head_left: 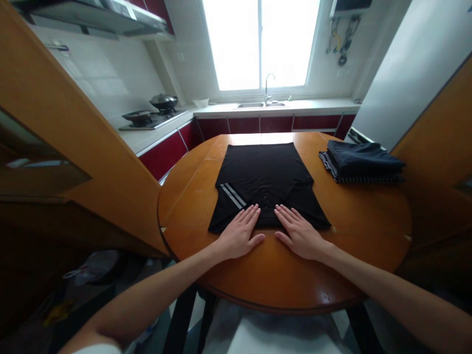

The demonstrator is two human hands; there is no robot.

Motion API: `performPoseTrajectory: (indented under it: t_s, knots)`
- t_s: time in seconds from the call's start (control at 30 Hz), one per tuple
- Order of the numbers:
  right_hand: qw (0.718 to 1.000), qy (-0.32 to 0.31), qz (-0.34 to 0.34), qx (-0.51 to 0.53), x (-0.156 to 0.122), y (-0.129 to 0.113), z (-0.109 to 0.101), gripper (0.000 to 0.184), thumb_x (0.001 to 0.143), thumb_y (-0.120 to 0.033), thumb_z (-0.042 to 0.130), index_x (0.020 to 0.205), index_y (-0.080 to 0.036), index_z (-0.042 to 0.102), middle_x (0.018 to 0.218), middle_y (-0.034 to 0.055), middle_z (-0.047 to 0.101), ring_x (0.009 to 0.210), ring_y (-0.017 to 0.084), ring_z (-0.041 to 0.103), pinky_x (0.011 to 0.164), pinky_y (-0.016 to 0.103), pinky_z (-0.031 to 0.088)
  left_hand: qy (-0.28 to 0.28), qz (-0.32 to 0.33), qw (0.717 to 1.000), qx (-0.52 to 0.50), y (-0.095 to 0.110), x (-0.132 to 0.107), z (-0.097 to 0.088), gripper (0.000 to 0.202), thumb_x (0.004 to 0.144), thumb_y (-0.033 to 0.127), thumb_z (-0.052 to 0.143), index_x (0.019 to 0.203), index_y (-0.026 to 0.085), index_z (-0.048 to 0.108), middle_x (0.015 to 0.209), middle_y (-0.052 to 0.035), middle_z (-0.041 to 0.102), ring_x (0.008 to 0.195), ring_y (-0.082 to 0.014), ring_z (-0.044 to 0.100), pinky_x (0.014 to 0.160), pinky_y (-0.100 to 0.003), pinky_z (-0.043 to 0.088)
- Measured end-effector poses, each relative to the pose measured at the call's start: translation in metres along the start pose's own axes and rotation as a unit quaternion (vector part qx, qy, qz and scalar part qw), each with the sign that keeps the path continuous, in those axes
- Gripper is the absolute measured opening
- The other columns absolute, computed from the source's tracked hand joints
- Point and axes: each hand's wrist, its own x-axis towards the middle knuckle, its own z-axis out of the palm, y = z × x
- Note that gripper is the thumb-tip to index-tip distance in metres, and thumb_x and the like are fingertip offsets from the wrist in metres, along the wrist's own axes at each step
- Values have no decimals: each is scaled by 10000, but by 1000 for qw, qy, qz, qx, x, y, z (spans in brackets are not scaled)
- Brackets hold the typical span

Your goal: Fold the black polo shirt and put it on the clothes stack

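A black shirt lies spread flat on the round wooden table, its collar end toward me. Buttons show near the collar, and one sleeve with two pale stripes is folded inward on the left side. My left hand rests flat, its fingertips on the shirt just left of the collar. Opposite it, my right hand lies flat with its fingertips on the cloth to the right of the collar. Both hands have their fingers stretched out and hold nothing. Both thumbs touch or hover over the bare wood.
A stack of folded dark clothes sits on the table's right side. Beyond the table are a counter with a sink and a stove with pans. Wooden door panels stand close on the left and right.
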Motion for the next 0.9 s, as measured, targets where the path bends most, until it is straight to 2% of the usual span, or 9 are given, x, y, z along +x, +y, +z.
performPoseTrajectory:
  t_s: [0.17, 0.37, 0.5, 0.6, 0.7, 0.8, 0.9]
  knots:
    - [1000, -9, 2, -12, -19, 10, -5, 712, 1016, -474, 425, 1616, -170, 189, 1656, 112, 212, 1537, 243, 161, 1244, 486, 225, -6, 3, 1000, 16, -7, -22, -5, 764, 1019, 554, 392, 1623, 169, 127, 1673, -116, 137, 1550, -236, 119, 1253, -402, 164]
    - [1000, -7, 5, -10, -43, 16, -5, 725, 1012, -443, 445, 1622, -182, 152, 1663, 107, 187, 1532, 248, 179, 1245, 484, 233, -21, -11, 999, 30, -7, -54, -10, 777, 1021, 536, 408, 1627, 169, 89, 1668, -132, 145, 1545, -255, 140, 1254, -426, 177]
    - [1000, 16, 6, -12, -50, 10, -12, 749, 1011, -397, 453, 1627, -162, 97, 1664, 136, 174, 1534, 263, 171, 1238, 507, 248, -8, -3, 1000, 23, -4, -60, -17, 776, 1024, 475, 435, 1629, 179, 48, 1669, -139, 146, 1543, -261, 149, 1247, -454, 212]
    - [999, 43, -15, -13, -35, -4, -19, 751, 1012, -357, 441, 1628, -152, 64, 1668, 142, 153, 1541, 269, 137, 1240, 518, 238, 22, 26, 999, 10, 5, -43, -28, 756, 1028, 432, 440, 1629, 193, 49, 1673, -124, 141, 1548, -253, 126, 1249, -460, 210]
    - [998, 44, -44, -13, -4, -16, -19, 727, 1008, -371, 442, 1617, -108, 145, 1664, 158, 158, 1544, 270, 120, 1249, 503, 216, 25, 65, 998, -1, 13, -9, -32, 742, 1025, 485, 432, 1622, 170, 122, 1670, -126, 164, 1550, -248, 116, 1252, -442, 199]
    - [999, 27, -31, -15, 25, -17, -8, 735, 989, -418, 471, 1573, -24, 260, 1636, 220, 219, 1536, 295, 158, 1246, 494, 222, -5, 63, 998, -2, 14, 23, -23, 797, 1006, 594, 403, 1596, 95, 206, 1647, -179, 215, 1543, -265, 152, 1248, -439, 200]
    - [1000, 7, -17, -19, 37, -10, 6, 718, 984, -443, 461, 1536, -1, 338, 1603, 240, 301, 1520, 302, 225, 1243, 488, 231, -25, 52, 998, 3, 9, 39, -9, 836, 992, 646, 372, 1580, 65, 242, 1631, -200, 248, 1536, -275, 183, 1247, -445, 187]
